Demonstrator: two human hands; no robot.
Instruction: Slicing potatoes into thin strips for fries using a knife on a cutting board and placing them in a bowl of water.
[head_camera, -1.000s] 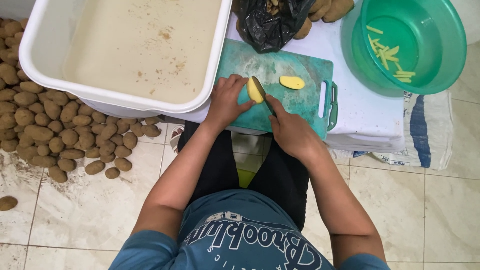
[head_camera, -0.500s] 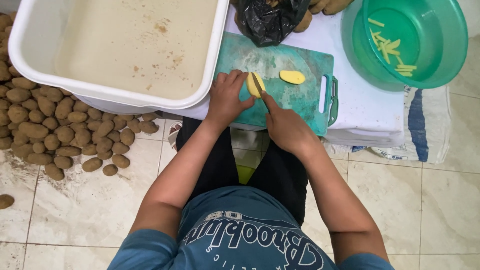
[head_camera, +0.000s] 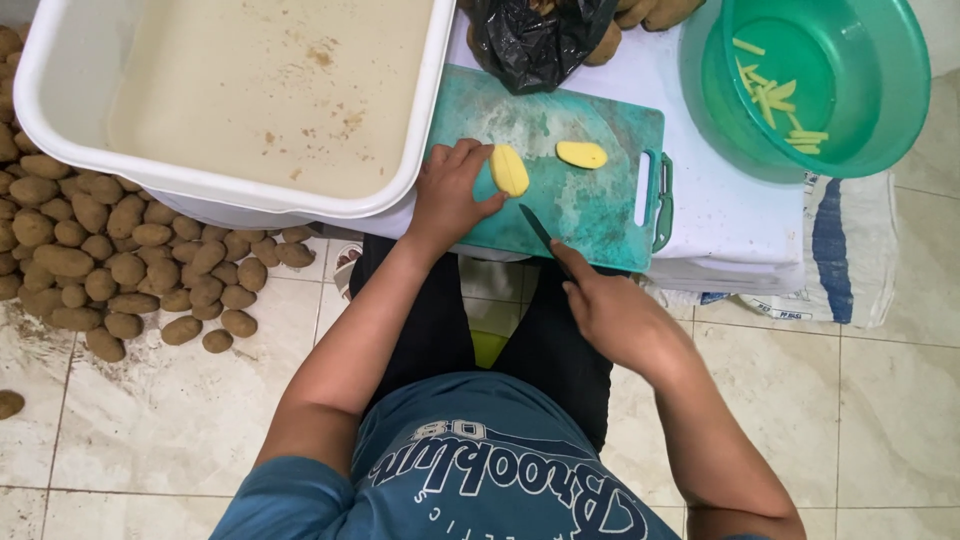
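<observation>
left hand (head_camera: 447, 199) gripping peeled potato half (head_camera: 509, 170) on teal cutting board (head_camera: 590, 205), right hand (head_camera: 615, 312) clenched on knife (head_camera: 541, 231) at board's near edge, second potato piece (head_camera: 582, 154) mid-board, green basin (head_camera: 815, 85) right of board

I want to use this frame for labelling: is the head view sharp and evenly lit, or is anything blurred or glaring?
Head view: even, soft light, no hard shadows; potato and left hand sharp; right hand and knife slightly soft; mild sheen on the green bowl; edges bow a little.
</observation>
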